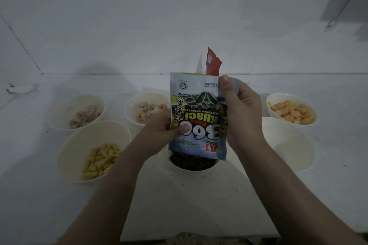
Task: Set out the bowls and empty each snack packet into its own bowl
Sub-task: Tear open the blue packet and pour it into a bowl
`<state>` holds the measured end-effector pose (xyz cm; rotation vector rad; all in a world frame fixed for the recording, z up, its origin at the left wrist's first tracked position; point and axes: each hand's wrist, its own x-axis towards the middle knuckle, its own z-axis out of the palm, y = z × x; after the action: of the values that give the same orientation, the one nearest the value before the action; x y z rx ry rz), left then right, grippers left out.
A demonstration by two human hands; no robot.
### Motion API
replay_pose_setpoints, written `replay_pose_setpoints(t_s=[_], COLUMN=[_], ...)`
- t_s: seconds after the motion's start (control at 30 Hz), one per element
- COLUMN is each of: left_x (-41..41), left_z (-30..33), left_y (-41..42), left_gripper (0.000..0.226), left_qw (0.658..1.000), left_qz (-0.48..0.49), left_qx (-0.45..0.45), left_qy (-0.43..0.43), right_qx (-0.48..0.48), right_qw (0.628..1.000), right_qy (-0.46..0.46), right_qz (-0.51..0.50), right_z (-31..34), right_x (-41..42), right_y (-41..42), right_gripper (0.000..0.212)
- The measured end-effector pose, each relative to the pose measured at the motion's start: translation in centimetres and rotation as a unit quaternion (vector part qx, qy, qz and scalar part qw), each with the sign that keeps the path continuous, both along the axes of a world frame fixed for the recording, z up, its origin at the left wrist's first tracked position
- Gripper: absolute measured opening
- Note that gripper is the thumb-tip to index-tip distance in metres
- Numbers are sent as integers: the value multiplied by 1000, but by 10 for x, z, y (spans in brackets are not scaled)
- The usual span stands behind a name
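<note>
dim light; white wall (139, 16) behind a white counter (179, 195).

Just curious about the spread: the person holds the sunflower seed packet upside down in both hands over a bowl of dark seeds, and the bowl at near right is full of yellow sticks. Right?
Not quite. In the head view the near-right bowl is empty; the yellow sticks fill the near-left bowl. The rest holds: both hands, left hand and right hand, hold the packet upside down over the seeds.

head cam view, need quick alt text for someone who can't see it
Both hands, left hand and right hand, hold an upside-down sunflower seed packet over a bowl of dark seeds. Around it on the white table sit four bowls of snacks, an empty bowl, and a red packet behind.
</note>
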<state>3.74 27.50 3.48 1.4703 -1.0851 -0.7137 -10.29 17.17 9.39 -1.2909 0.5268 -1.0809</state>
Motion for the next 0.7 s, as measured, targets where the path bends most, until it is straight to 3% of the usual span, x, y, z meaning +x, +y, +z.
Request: replay_pose_setpoints(t_s=[0.17, 0.3, 0.43, 0.53, 0.7], left_x=[6, 3, 0, 0, -7], left_z=[-4, -9, 5, 10, 12], left_y=[4, 2, -3, -7, -16], left_gripper=[45, 39, 25, 23, 35], left_qw=[995, 996, 996, 990, 958], left_qz=[-36, -22, 56, 90, 119], left_qx=[49, 50, -23, -64, -137], left_qy=[-82, -74, 61, 89, 221], right_qx=[14, -14, -27, -28, -76], right_qw=[1000, 1000, 999, 998, 971], right_qy=[-22, 11, 26, 40, 201], right_qz=[-8, 12, 31, 45, 103], right_z=[2, 4, -2, -6, -24], right_x=[1, 1, 0, -3, -15], right_y=[-6, -8, -4, -4, -15], right_gripper=[37, 26, 23, 19, 17])
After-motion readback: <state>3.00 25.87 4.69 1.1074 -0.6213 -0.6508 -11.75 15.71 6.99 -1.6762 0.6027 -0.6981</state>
